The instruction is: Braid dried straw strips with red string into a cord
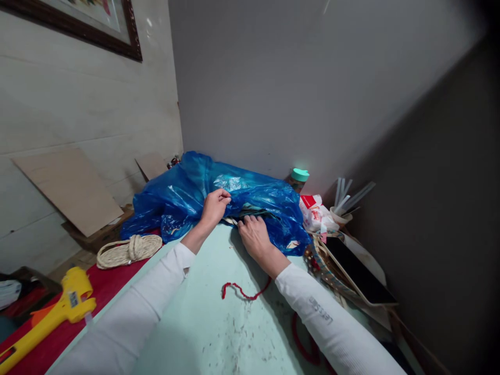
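A large crumpled blue plastic bag (187, 179) lies at the far end of the pale green tabletop (187, 312), its mouth facing me. My left hand (216, 205) pinches the upper edge of the bag's mouth between thumb and fingers. My right hand (255, 239) is at the lower side of that mouth, its fingers bent inward and partly hidden; what they grip I cannot make out. Dark and pale flat pieces show inside the opening, too shadowed to name. A red yarn strand (246, 294) curls on the tabletop near my right wrist.
To the left lie a rope bundle (130, 251) and a yellow glue gun (66, 302) on red cloth. On the right stand a green-lidded jar (299, 177), a cup of glue sticks (341, 214), and a basket (328, 260) with a black-screened tablet (357, 271). Walls close off the back.
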`<action>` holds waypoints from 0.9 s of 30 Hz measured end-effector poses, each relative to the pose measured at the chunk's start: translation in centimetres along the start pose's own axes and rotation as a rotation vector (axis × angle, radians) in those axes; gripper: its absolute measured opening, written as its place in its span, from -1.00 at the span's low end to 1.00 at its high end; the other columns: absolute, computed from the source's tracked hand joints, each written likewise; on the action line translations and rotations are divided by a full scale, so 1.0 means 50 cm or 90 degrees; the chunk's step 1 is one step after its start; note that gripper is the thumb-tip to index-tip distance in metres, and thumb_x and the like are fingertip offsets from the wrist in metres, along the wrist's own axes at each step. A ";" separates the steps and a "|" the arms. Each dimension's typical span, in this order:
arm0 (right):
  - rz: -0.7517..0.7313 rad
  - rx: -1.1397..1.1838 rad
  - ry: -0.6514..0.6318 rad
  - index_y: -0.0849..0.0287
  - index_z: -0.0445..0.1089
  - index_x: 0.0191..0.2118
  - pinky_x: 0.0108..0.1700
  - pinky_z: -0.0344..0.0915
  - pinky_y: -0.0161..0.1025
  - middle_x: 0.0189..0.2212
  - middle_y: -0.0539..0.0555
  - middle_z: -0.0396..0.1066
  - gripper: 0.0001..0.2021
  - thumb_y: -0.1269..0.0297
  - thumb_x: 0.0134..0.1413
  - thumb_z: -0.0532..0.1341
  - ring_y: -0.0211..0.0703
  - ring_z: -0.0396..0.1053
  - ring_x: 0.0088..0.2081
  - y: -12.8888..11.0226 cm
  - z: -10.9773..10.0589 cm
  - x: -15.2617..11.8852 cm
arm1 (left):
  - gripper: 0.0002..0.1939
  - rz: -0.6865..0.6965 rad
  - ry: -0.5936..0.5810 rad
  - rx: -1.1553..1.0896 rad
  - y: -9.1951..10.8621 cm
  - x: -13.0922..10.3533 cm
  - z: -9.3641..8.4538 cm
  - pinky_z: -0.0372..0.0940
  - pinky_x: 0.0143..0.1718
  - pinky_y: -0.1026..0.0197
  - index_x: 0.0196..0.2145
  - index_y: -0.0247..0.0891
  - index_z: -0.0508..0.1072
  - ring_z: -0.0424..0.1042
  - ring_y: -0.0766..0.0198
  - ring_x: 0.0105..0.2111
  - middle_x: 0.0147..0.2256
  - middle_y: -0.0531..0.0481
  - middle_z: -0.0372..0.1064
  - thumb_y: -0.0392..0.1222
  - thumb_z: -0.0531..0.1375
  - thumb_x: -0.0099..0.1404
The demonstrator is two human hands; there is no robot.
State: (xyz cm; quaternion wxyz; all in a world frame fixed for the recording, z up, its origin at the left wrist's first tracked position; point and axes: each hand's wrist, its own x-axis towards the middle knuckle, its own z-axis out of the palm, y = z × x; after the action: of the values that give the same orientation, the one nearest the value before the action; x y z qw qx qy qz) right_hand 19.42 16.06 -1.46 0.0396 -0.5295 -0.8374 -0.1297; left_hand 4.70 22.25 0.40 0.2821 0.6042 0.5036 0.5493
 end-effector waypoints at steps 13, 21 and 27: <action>0.177 0.513 0.093 0.17 0.36 -0.16 -0.46 0.16 -0.34 -0.45 0.01 0.42 -0.76 0.31 0.26 -0.04 -0.26 0.33 -0.52 0.085 -0.124 -0.140 | -0.82 0.116 -0.069 0.134 -0.009 -0.029 0.010 0.26 -0.05 0.19 -0.55 -0.21 0.49 0.46 0.19 -0.20 -0.28 -0.01 0.54 -0.45 0.17 0.03; 0.279 0.569 0.076 0.19 0.39 -0.33 -0.53 0.10 -0.34 -0.59 -0.04 0.34 -0.71 0.13 0.24 0.03 -0.29 0.21 -0.61 0.104 -0.137 -0.232 | -0.90 0.124 -0.008 0.134 0.054 -0.017 -0.023 0.26 -0.21 0.23 -0.43 -0.22 0.52 0.44 0.22 -0.33 -0.38 0.01 0.52 -0.30 0.19 0.11; 0.196 0.126 0.073 0.22 0.48 -0.23 -0.19 0.19 -0.19 -0.27 0.18 0.46 -0.75 0.38 0.21 0.04 -0.03 0.34 -0.17 0.070 -0.099 -0.154 | -0.93 0.122 -0.013 0.051 0.061 -0.006 -0.029 0.25 -0.29 0.25 -0.46 -0.25 0.51 0.43 0.25 -0.37 -0.43 0.02 0.50 -0.25 0.22 0.08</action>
State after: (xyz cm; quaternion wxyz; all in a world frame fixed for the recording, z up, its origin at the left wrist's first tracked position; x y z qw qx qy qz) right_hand 25.55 9.43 2.35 0.1583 -0.6365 -0.7517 -0.0691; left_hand 4.24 20.67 3.35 0.2089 0.6657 0.4626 0.5470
